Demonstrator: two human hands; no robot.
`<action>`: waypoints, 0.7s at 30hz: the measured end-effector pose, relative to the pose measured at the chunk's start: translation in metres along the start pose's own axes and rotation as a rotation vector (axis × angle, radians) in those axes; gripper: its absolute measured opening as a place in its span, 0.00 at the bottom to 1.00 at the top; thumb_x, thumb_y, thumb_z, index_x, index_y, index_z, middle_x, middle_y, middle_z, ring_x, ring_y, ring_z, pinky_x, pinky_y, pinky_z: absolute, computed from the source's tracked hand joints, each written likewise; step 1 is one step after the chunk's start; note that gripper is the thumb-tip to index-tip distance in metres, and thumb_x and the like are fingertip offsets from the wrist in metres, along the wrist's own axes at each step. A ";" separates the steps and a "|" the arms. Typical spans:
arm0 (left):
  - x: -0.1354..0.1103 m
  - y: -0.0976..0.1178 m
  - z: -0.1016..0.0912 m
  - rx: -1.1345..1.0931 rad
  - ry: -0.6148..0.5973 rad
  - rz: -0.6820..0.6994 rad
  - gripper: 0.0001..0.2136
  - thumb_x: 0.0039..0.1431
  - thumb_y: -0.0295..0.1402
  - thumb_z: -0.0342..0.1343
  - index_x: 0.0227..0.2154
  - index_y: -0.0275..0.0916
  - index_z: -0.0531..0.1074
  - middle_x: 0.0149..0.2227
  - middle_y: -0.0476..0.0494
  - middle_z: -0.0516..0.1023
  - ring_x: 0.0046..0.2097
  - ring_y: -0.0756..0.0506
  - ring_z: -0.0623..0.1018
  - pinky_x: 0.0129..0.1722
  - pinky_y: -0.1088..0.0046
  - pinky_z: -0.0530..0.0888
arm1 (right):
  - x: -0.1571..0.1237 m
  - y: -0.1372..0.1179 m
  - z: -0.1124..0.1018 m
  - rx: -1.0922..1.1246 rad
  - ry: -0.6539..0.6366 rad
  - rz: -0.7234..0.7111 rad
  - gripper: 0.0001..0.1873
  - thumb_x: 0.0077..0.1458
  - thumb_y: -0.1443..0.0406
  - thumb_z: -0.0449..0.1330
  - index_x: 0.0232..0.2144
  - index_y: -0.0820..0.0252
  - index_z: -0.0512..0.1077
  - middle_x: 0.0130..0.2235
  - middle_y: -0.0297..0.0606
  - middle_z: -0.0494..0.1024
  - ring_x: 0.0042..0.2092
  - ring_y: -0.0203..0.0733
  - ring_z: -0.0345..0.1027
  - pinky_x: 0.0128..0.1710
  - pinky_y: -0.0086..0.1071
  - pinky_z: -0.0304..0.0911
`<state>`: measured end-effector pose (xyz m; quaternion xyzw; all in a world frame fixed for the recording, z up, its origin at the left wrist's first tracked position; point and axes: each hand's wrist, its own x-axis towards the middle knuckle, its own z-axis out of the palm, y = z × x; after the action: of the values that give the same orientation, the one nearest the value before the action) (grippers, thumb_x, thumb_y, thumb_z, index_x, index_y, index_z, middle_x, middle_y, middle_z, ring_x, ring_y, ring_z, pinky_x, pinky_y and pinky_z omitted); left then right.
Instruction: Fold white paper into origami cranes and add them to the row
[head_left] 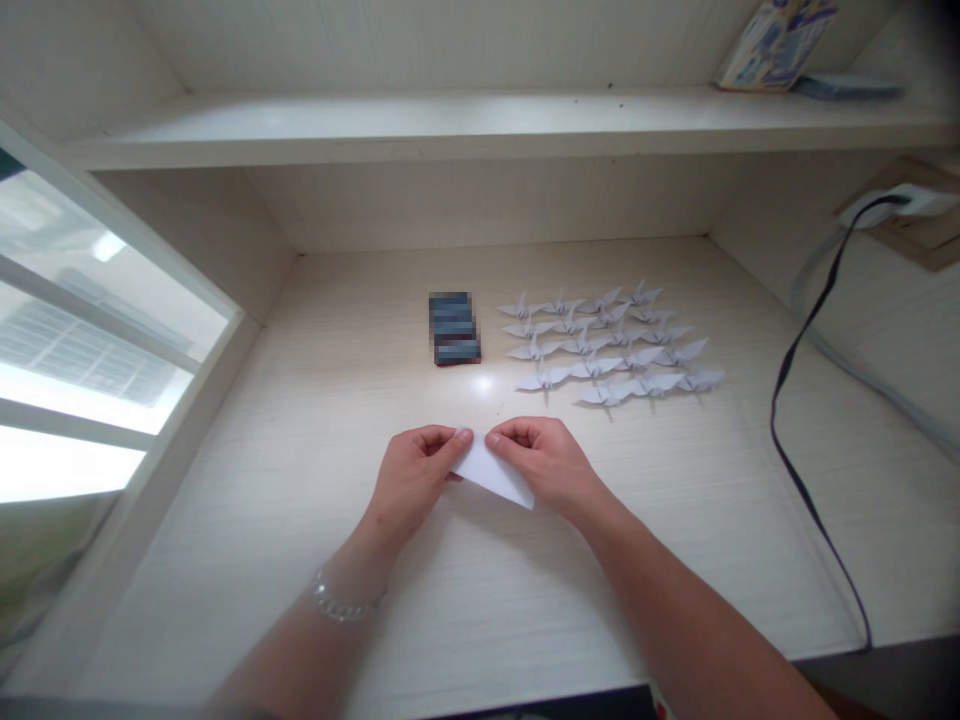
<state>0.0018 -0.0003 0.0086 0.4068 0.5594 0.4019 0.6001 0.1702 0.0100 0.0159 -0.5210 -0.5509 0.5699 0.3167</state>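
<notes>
A small folded piece of white paper (493, 474) is held between both hands above the desk, its pointed corner angled down toward the right. My left hand (418, 468) pinches its upper left edge with thumb and fingers, and a bracelet circles that wrist. With thumb and fingertips, my right hand (546, 460) grips the upper right edge. Just beyond the hands, several white paper cranes (600, 340) stand in rows on the desk. To their left lies a dark, pixelated rectangular object (454, 328) that I cannot make out.
The pale wooden desk (315, 400) sits under a shelf (450, 135) holding a patterned box (776, 45). On the right, a black cable (784, 370) runs from a wall socket (915, 225) down the desk. A window (82, 340) is at left; a dark object (585, 705) sits at the near edge.
</notes>
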 end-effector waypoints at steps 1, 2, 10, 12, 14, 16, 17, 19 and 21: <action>0.000 0.000 0.000 0.005 0.003 0.000 0.13 0.49 0.41 0.60 0.26 0.33 0.76 0.24 0.46 0.74 0.26 0.52 0.70 0.25 0.78 0.67 | 0.000 0.000 0.000 0.002 0.002 -0.002 0.12 0.51 0.60 0.56 0.27 0.62 0.74 0.26 0.35 0.74 0.27 0.35 0.64 0.23 0.26 0.56; 0.000 0.000 0.000 0.010 0.008 0.000 0.13 0.49 0.41 0.60 0.26 0.33 0.76 0.24 0.46 0.74 0.26 0.52 0.70 0.25 0.78 0.67 | 0.000 0.000 0.000 0.004 0.003 -0.004 0.12 0.51 0.60 0.56 0.27 0.62 0.74 0.26 0.35 0.74 0.26 0.35 0.64 0.23 0.26 0.56; 0.001 -0.004 0.000 0.030 0.030 0.015 0.14 0.49 0.42 0.59 0.27 0.33 0.76 0.25 0.46 0.74 0.26 0.51 0.69 0.25 0.78 0.67 | 0.000 0.000 0.002 -0.002 0.006 -0.016 0.12 0.51 0.60 0.56 0.27 0.62 0.74 0.25 0.35 0.73 0.26 0.34 0.63 0.23 0.26 0.56; 0.001 -0.004 0.001 0.036 0.040 0.020 0.14 0.49 0.42 0.59 0.26 0.33 0.76 0.24 0.46 0.74 0.26 0.52 0.69 0.24 0.78 0.66 | 0.000 0.000 0.002 -0.001 0.006 -0.019 0.12 0.52 0.60 0.55 0.27 0.62 0.74 0.25 0.34 0.73 0.26 0.34 0.63 0.23 0.26 0.56; 0.000 -0.003 0.001 0.034 0.049 0.023 0.14 0.49 0.42 0.59 0.26 0.33 0.76 0.24 0.46 0.74 0.25 0.52 0.69 0.23 0.78 0.66 | 0.000 0.000 0.002 -0.002 0.007 -0.026 0.12 0.52 0.60 0.55 0.26 0.62 0.74 0.25 0.34 0.73 0.26 0.34 0.63 0.23 0.26 0.56; 0.000 -0.003 0.002 0.032 0.055 0.026 0.14 0.48 0.42 0.59 0.26 0.34 0.76 0.24 0.46 0.74 0.25 0.52 0.69 0.24 0.78 0.66 | 0.001 0.000 0.002 -0.008 0.009 -0.031 0.12 0.52 0.60 0.55 0.26 0.62 0.74 0.25 0.34 0.73 0.26 0.34 0.63 0.23 0.26 0.56; 0.000 -0.003 0.002 0.033 0.056 0.027 0.14 0.48 0.42 0.59 0.26 0.34 0.76 0.24 0.46 0.74 0.25 0.52 0.69 0.24 0.78 0.66 | 0.001 0.000 0.002 -0.012 0.010 -0.033 0.12 0.52 0.60 0.55 0.27 0.62 0.74 0.25 0.34 0.73 0.26 0.34 0.63 0.23 0.26 0.56; 0.000 -0.004 0.002 0.037 0.061 0.031 0.14 0.48 0.42 0.59 0.26 0.34 0.76 0.24 0.45 0.74 0.26 0.52 0.69 0.24 0.78 0.66 | 0.001 0.000 0.003 -0.017 0.010 -0.035 0.12 0.52 0.60 0.55 0.27 0.63 0.74 0.25 0.34 0.73 0.26 0.34 0.63 0.23 0.26 0.56; 0.001 -0.005 0.002 0.033 0.067 0.036 0.14 0.48 0.42 0.60 0.26 0.34 0.76 0.24 0.45 0.74 0.26 0.52 0.70 0.24 0.78 0.67 | 0.001 0.000 0.003 -0.017 0.009 -0.037 0.12 0.52 0.60 0.55 0.26 0.63 0.73 0.25 0.34 0.73 0.26 0.34 0.63 0.23 0.26 0.56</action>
<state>0.0040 -0.0014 0.0041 0.4130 0.5784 0.4166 0.5668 0.1672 0.0101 0.0147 -0.5160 -0.5638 0.5569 0.3250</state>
